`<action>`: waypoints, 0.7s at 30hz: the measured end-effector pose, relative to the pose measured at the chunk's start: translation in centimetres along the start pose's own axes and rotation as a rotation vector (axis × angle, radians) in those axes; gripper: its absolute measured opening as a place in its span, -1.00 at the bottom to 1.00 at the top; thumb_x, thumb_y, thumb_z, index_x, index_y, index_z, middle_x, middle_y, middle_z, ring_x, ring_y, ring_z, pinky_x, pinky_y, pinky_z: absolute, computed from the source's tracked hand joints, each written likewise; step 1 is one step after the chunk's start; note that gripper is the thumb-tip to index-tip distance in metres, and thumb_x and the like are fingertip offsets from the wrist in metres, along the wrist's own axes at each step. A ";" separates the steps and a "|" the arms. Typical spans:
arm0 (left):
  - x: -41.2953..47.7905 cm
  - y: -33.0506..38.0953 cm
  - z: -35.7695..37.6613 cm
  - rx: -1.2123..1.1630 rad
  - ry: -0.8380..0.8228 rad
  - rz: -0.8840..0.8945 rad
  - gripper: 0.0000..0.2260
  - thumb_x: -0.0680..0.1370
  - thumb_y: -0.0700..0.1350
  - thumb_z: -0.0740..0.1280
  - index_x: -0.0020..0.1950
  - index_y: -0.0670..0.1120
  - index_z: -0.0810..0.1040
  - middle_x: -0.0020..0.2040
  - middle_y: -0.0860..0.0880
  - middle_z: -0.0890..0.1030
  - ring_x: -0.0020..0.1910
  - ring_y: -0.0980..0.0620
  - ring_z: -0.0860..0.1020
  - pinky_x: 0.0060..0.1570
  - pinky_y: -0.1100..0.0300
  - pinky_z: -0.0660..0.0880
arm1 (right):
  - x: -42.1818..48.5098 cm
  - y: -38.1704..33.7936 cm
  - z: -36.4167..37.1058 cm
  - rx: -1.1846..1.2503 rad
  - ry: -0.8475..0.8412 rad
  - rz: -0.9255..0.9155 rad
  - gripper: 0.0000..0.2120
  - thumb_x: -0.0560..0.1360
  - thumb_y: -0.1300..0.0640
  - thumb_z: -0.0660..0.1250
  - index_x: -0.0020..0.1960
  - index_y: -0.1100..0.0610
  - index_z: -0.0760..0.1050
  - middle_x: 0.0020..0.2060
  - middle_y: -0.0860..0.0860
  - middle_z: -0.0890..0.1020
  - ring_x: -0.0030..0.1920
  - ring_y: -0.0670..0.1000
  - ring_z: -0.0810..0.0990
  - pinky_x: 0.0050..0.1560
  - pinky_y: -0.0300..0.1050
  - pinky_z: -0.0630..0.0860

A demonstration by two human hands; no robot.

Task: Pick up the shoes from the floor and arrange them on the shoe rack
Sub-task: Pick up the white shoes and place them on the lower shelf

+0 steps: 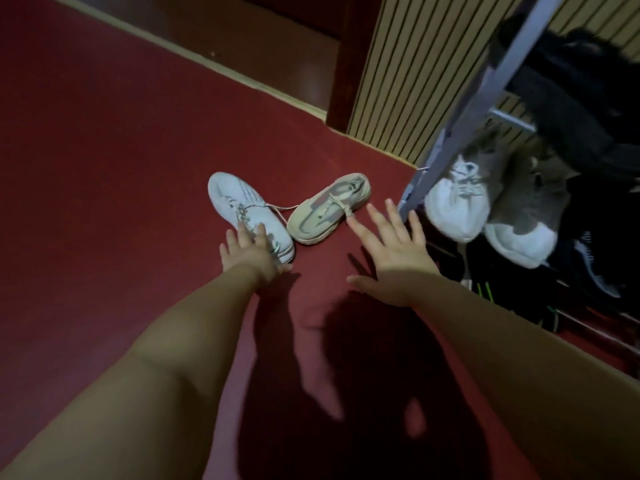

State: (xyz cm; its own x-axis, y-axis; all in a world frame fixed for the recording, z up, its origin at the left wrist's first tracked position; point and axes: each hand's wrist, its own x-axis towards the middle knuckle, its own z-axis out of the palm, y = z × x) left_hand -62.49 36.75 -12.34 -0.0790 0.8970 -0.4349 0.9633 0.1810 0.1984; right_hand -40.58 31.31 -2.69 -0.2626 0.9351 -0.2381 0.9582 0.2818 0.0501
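- The red floor (104, 168) fills most of your view. It carries the two shoes you have yet to lift, both lying toward its far edge, where the slatted wall (398, 81) meets it.
- The shoe rack (485, 95) stands along the floor's right edge, with its grey metal post slanting across the upper right corner of the view.
- The rack is already partly filled. A grey-and-white pair (457, 202) sits on a middle shelf just behind the post, dark items lie on the shelf above it, and dark shoes lie below.
- The white shoe (242, 209) lies on the floor to the left, with its lace trailing rightward.
- The beige shoe (329, 209) lies just beside it on the right. It is nearer the rack's post but is still apart from it.
- Your right hand (394, 254) is spread flat with its fingers straight. It holds nothing, and its forefinger tip is close to the beige shoe's near side.
- Your left hand (249, 254) reaches over the white shoe's near end with its fingers extended. They seem to rest on the shoe, though the dim light hides whether they have any real hold.
- My judgement is that the task is partly done. Neither floor shoe is lifted, so both still need grasping, carrying and placing on the rack.
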 end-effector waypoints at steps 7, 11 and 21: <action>4.1 -0.3 2.2 -0.094 0.058 0.023 -0.28 0.44 0.24 0.34 0.47 -0.08 0.21 0.56 -0.06 -0.14 0.51 -0.21 0.02 0.42 -0.04 0.17 | 2.9 -1.2 3.1 0.082 -0.035 0.035 -0.11 0.42 -0.32 0.26 0.54 -0.15 -0.20 0.55 0.02 -0.20 0.52 0.09 -0.33 0.45 0.16 -0.35; 4.1 -0.7 3.1 -0.258 0.156 0.093 -0.49 0.47 0.04 0.40 0.32 -0.18 0.39 0.49 -0.06 0.15 0.31 -0.19 0.40 0.20 -0.01 0.41 | 2.9 -1.1 4.6 0.102 -0.049 0.026 -0.12 0.43 -0.31 0.26 0.54 -0.12 -0.17 0.55 0.03 -0.16 0.53 0.11 -0.31 0.45 0.17 -0.32; -3.4 -3.1 2.3 -0.596 0.384 0.400 -0.65 0.45 -0.09 0.45 0.20 -0.15 0.54 0.46 0.05 0.33 0.39 0.10 0.34 0.21 0.35 0.28 | 2.8 -4.7 4.9 1.122 -0.188 0.402 -0.30 0.54 -0.16 0.24 0.55 -0.05 -0.01 0.50 0.12 0.18 0.45 0.12 0.26 0.42 -0.02 0.23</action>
State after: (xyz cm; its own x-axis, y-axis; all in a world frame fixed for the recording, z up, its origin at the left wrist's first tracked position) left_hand -64.56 32.20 -13.50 0.0560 0.9954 0.0779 0.6472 -0.0956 0.7563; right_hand -45.24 31.61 -8.33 0.0088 0.8409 -0.5411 0.5574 -0.4534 -0.6955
